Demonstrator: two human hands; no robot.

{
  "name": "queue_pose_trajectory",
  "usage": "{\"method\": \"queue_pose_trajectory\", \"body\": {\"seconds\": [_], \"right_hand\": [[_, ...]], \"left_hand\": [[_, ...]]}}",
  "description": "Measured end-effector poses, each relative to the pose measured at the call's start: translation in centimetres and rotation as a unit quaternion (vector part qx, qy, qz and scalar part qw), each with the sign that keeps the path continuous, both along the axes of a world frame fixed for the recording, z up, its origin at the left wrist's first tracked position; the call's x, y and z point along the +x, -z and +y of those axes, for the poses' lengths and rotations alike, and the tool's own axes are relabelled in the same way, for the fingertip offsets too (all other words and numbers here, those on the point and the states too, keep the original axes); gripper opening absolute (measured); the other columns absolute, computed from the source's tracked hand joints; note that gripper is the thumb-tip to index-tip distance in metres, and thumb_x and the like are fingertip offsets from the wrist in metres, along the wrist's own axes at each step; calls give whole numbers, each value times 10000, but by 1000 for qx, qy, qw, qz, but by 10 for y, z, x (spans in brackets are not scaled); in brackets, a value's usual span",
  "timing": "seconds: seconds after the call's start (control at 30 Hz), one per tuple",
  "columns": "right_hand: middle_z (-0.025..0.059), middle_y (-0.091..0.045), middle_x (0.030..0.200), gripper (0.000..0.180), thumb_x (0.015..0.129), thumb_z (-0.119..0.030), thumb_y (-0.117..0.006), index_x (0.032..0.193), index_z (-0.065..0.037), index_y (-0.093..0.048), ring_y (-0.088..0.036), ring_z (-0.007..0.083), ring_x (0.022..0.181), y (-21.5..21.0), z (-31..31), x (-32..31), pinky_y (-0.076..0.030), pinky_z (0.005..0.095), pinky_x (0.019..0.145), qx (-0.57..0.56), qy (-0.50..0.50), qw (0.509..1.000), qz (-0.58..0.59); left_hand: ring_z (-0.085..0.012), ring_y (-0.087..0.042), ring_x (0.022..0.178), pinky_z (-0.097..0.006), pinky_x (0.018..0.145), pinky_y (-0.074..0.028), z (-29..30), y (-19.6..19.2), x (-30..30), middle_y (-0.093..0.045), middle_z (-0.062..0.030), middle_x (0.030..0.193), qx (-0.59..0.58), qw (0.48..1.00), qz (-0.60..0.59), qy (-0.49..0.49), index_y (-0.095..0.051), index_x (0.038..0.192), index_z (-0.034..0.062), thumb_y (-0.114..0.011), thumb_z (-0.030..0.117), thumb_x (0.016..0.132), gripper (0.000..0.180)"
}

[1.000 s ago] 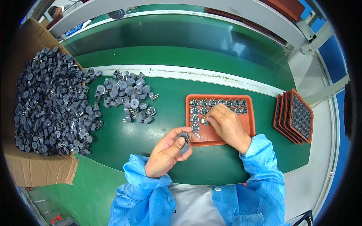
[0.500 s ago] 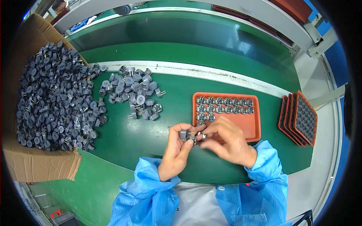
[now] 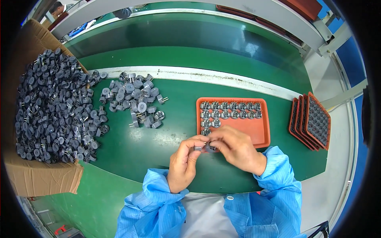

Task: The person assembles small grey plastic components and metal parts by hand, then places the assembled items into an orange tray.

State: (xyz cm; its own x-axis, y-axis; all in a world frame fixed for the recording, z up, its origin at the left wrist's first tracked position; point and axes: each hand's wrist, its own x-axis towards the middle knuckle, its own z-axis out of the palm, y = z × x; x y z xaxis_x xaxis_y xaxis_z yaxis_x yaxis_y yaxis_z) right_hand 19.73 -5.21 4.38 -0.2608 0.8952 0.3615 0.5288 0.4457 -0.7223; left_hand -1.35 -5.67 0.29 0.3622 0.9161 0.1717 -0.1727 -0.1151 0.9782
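At the centre of the frame, just below the tray, the left hand (image 3: 181, 166) holds a grey round part (image 3: 198, 148) pinched between thumb and fingers; its pins and underside are largely concealed. Immediately to its right, the thumb and fingertips of the right hand (image 3: 240, 151) close upon a second round part (image 3: 211, 148), darker and partly covered by the fingers. Whether the two parts touch cannot be told.

Above the hands, right of centre, lies an orange tray (image 3: 248, 129), its lower edge partly hidden by the right hand. Two full rows of round parts run along its upper side, with a shorter third row beneath; the fourth row shows one part at the left, the remainder obscured. Left of centre, a loose heap of grey parts (image 3: 139, 97) rests on the green table (image 3: 158, 139). At the left, a cardboard box (image 3: 47, 180) brimming with similar parts fades into the dark rim. Filled trays (image 3: 304, 119) lean together at the right. A co-worker (image 3: 58, 10), upper left, is cut off.
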Motion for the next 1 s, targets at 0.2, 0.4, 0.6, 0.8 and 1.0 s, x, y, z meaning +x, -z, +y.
{"method": "queue_pose_trajectory", "body": {"seconds": [0.2, 0.4, 0.6, 0.8, 1.0], "right_hand": [[106, -738, 936, 169, 925, 13, -794, 1077, -21, -728, -746, 271, 830, -7, 17, 17, -579, 393, 698, -24, 8, 998, -55], [120, -727, 966, 167, 906, 7, -800, 1043, -17, -707, -730, 323, 825, -12, 0, 7, -589, 403, 713, -108, 57, 989, 78], [144, -709, 985, 182, 900, 9, -751, 1067, -12, -681, -717, 356, 932, 1, 19, 24, -592, 429, 788, -14, 7, 996, -85], [149, -662, 967, 251, 874, 38, -759, 1112, 2, -687, -680, 361, 903, 18, 21, 19, -575, 458, 769, 63, -3, 982, -178], [149, -644, 974, 266, 859, 43, -766, 1114, 14, -695, -665, 353, 905, 20, 24, 19, -571, 449, 763, 81, 1, 981, -174]], "left_hand": [[-150, -649, 1084, -288, 843, -557, 17, -7, -8, -666, -148, 1392, -161, 981, -70, 81, -589, 1372, 5, -507, 22, 1139, 249], [-174, -651, 999, -294, 790, -549, -1, -14, 4, -674, -128, 1231, -103, 991, -85, -21, -676, 1244, 30, -690, -22, 1019, 232], [-310, -738, 901, -392, 763, -592, -9, -9, -8, -730, -136, 1083, 262, 958, 115, -5, -726, 1146, 47, -828, -14, 852, 317], [-289, -620, 1302, -403, 1001, -518, -32, 9, 21, -663, -121, 1383, 395, 856, 174, 284, -711, 1312, 82, -649, 127, 969, 352], [-254, -564, 1310, -390, 1014, -457, -49, 30, 56, -628, -116, 1452, 455, 777, 199, 387, -774, 1162, 53, -644, 164, 948, 273]]}}
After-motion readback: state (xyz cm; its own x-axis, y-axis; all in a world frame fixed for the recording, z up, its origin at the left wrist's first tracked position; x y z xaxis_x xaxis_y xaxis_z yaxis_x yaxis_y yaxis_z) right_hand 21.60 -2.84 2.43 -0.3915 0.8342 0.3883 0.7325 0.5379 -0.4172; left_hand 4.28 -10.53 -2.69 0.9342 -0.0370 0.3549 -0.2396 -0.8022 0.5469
